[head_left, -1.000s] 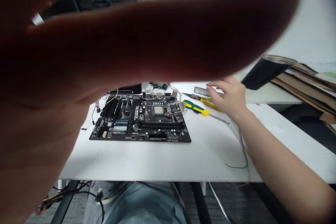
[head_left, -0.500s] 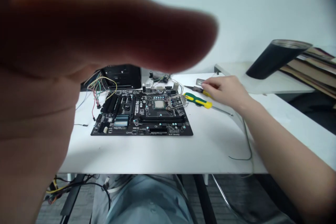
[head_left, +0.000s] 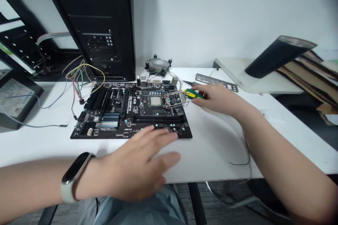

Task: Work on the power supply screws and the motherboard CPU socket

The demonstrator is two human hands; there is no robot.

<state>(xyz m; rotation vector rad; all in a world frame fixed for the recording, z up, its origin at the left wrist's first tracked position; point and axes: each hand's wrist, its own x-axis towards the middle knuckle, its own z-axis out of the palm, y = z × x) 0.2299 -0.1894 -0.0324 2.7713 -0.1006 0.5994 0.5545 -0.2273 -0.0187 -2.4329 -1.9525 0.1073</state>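
My left hand [head_left: 139,168], wearing a fitness band [head_left: 76,174] at the wrist, is open with its fingers spread over the front edge of the motherboard [head_left: 120,95]. A processor [head_left: 155,101] sits in the board's socket, and the socket's metal load plate [head_left: 174,98] stands raised beside it. My right hand [head_left: 213,98] closes around a green and yellow screwdriver [head_left: 192,93] to the right of that plate. The screwdriver's shaft is hidden under the hand. Just behind it shows the dark nose of a pair of pliers [head_left: 189,83], the rest covered.
A black computer case [head_left: 105,24] stands behind the board, with colored wires [head_left: 81,77] trailing out. A CPU cooler [head_left: 158,64] lies near the wall, an I/O shield [head_left: 215,80] behind my right hand. A power supply [head_left: 18,95] is at left, a black tumbler [head_left: 277,56] at right.
My left hand has dropped from close in front of the camera to the board's front edge. My right hand has moved from the pliers to the screwdriver and gripped it.
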